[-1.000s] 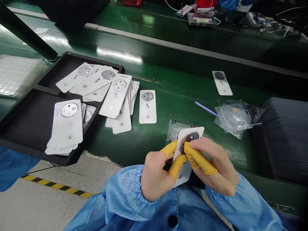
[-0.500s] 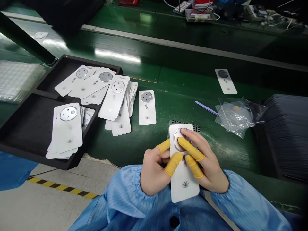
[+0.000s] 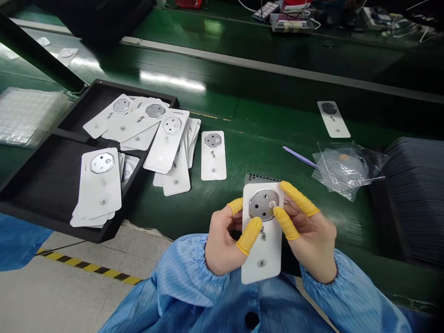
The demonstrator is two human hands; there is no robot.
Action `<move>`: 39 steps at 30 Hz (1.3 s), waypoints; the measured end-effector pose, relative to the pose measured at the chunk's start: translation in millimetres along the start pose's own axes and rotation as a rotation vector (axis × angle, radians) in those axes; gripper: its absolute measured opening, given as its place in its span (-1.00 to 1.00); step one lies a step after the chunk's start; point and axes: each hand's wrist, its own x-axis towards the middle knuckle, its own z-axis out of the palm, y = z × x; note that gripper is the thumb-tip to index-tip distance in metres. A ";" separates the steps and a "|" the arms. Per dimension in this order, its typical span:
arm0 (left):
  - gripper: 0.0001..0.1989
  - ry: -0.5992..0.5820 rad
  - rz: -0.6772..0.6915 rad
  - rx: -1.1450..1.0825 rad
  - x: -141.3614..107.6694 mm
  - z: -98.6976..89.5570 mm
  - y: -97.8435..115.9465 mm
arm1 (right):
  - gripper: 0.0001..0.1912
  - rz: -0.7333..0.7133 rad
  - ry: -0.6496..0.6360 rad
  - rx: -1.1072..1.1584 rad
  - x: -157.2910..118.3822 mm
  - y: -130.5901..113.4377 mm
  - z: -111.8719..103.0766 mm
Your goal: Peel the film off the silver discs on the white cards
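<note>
A white phone back cover (image 3: 262, 247), with a silver octagonal camera plate (image 3: 257, 199) near its top, is held up in front of my body. Gripping its left edge is my left hand (image 3: 229, 240), the thumb on the front face below the camera plate and the other fingers behind. On the opposite side my right hand (image 3: 310, 231) pinches the upper right edge, its thumb touching the plate's right border and its index finger at the top corner. Yellow finger cots cover both thumbs and index fingers. Behind the cover, a clear sheet of black dots (image 3: 265, 177) lies partly hidden on the bench.
To the left, a black tray (image 3: 38, 185) bears piles of white back covers (image 3: 100, 189); more overlap its right edge. Single covers lie at centre (image 3: 213, 157) and far right (image 3: 335, 121). Purple tweezers (image 3: 300, 157), clear plastic bags (image 3: 347, 169) and stacked dark sheets (image 3: 416, 194) are rightward.
My right fingers have moved off the camera plate to the cover's right edge, uncovering the plate. The cover has tilted slightly. At far left, pieces on the back strip have shifted right.
</note>
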 end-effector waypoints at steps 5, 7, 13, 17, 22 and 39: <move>-0.78 0.089 0.054 0.104 9.3 -1.9 3.1 | -0.44 0.034 0.066 0.090 -6.5 0.2 8.0; -0.76 0.110 0.067 0.144 10.6 -1.4 7.3 | -0.43 0.047 0.051 0.090 -8.4 -0.8 8.4; -0.70 0.074 -0.064 0.132 15.4 -5.8 9.6 | -0.45 0.052 0.056 0.113 -6.1 -1.7 7.2; -0.73 -0.044 -0.110 0.022 21.9 -14.7 2.6 | -0.53 0.096 0.041 0.235 4.8 -7.4 8.1; -0.71 -0.026 -0.081 0.021 25.9 -15.3 1.9 | -0.57 0.150 0.040 0.317 10.2 -11.3 11.3; -0.48 -0.034 -0.198 0.065 30.8 -17.2 -7.5 | -0.37 0.322 -0.288 0.500 27.7 27.1 16.1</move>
